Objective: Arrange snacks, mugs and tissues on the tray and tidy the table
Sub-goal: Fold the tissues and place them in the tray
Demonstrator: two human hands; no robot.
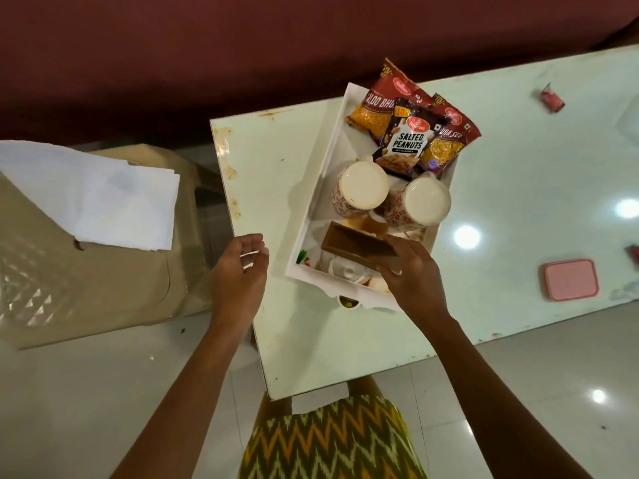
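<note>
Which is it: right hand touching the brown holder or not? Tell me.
Touching. The head view shows the right hand with its fingers wrapped over the near end of the brown holder, above the tray.

Glossy pale floor tiles point(518, 392), maroon sofa point(173, 46) beyond, beige plastic chair point(103, 288) off the table's left edge.

I count three snack packets on the tray point(332, 160): the salted peanuts point(406, 141) and two red ones point(380, 102) point(449, 136). Two mugs point(361, 188) point(422, 202), one brown holder point(359, 248), one pink lidded box point(568, 284) and one stack of white tissues point(103, 198).
</note>
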